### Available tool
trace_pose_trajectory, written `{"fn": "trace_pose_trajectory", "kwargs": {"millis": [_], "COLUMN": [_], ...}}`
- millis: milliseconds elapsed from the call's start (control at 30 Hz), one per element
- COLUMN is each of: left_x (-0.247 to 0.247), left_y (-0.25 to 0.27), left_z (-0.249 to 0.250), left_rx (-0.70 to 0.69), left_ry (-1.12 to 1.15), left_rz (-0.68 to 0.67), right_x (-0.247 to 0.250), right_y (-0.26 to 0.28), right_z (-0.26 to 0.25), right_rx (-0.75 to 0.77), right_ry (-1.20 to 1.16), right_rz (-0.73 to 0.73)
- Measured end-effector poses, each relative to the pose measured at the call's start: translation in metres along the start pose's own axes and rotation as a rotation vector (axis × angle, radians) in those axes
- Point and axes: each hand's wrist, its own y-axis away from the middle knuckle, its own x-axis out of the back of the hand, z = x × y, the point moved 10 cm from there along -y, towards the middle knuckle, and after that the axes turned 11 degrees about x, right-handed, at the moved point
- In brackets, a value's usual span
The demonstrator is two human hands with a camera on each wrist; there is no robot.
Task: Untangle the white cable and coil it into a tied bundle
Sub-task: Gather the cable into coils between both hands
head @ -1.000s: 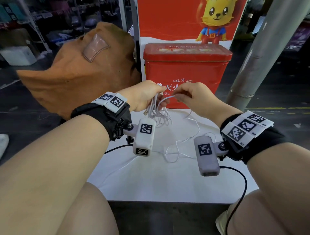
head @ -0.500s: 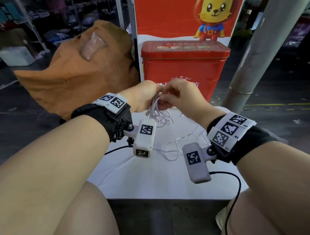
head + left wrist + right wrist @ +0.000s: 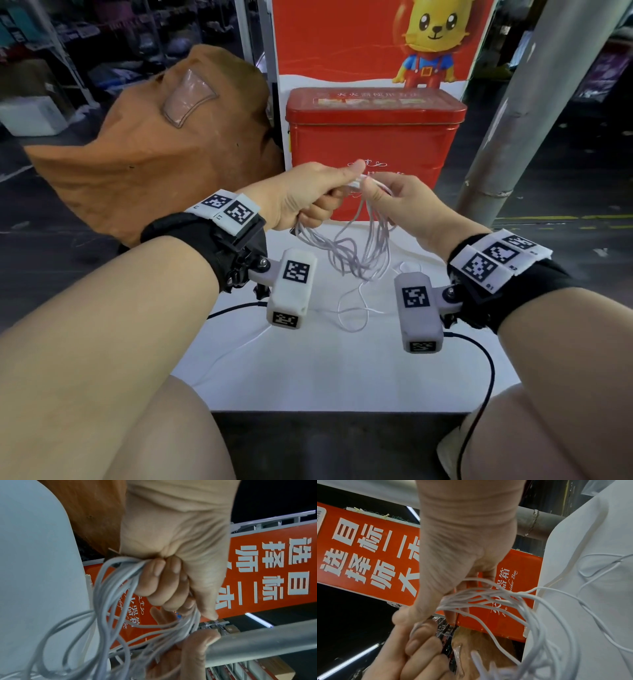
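Hands hold white cable before red tin.

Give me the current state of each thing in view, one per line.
white cable: loops gathered, hanging between both hands, tail trailing on the white table, not yet tied.
left hand: fingers curled round the loops.
right hand: pinching the strands.
red tin: lid on, upright.
brown bag: slumped beside the tin.

Red tin box sitting at white table's far edge; brown bag slumping left; cartoon banner standing behind; grey pole leaning right.
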Motion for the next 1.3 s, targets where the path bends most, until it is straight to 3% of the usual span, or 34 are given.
{"fn": "trace_pose_trajectory", "kwargs": {"millis": [133, 200, 300, 400, 633, 800, 900, 967, 1033, 1133, 1233, 1300], "left_x": [0.02, 0.042, 0.071, 0.084, 0.063, 0.081, 0.105, 0.112, 0.11, 0.081, 0.048, 0.034], "left_y": [0.002, 0.007, 0.011, 0.008, -0.016, -0.014, -0.012, -0.01, -0.01, -0.007, -0.003, -0.001], "left_z": [0.009, 0.015, 0.014, 0.004, -0.02, -0.026, -0.037, -0.041, -0.034, -0.014, -0.004, -0.001], "left_rx": [-0.082, -0.133, -0.162, -0.136, 0.031, 0.024, 0.055, 0.062, 0.019, -0.017, 0.027, 0.041], "left_ry": [0.232, 0.363, 0.411, 0.423, 0.477, 0.644, 0.62, 0.595, 0.594, 0.545, 0.395, 0.346], "left_rz": [0.054, 0.146, 0.314, 0.401, 0.264, 0.379, 0.542, 0.586, 0.536, 0.284, 0.048, -0.031], "right_x": [0.001, 0.003, 0.002, 0.001, 0.016, -0.004, -0.031, -0.038, -0.031, -0.008, 0.009, 0.015], "right_y": [-0.002, 0.001, 0.0, -0.003, -0.007, -0.011, -0.017, -0.019, -0.021, -0.014, -0.005, -0.003], "right_z": [0.018, 0.029, 0.031, 0.024, 0.019, 0.001, -0.014, -0.017, -0.01, 0.018, 0.032, 0.034], "right_rx": [-0.112, -0.183, -0.204, -0.189, -0.179, -0.148, -0.1, -0.083, -0.115, -0.239, -0.269, -0.265], "right_ry": [-0.105, -0.287, -0.483, -0.599, -0.861, -0.709, -0.683, -0.698, -0.719, -0.638, -0.578, -0.54], "right_rz": [0.043, 0.104, 0.154, 0.201, 0.47, 0.294, 0.081, 0.027, 0.109, 0.305, 0.394, 0.42]}}
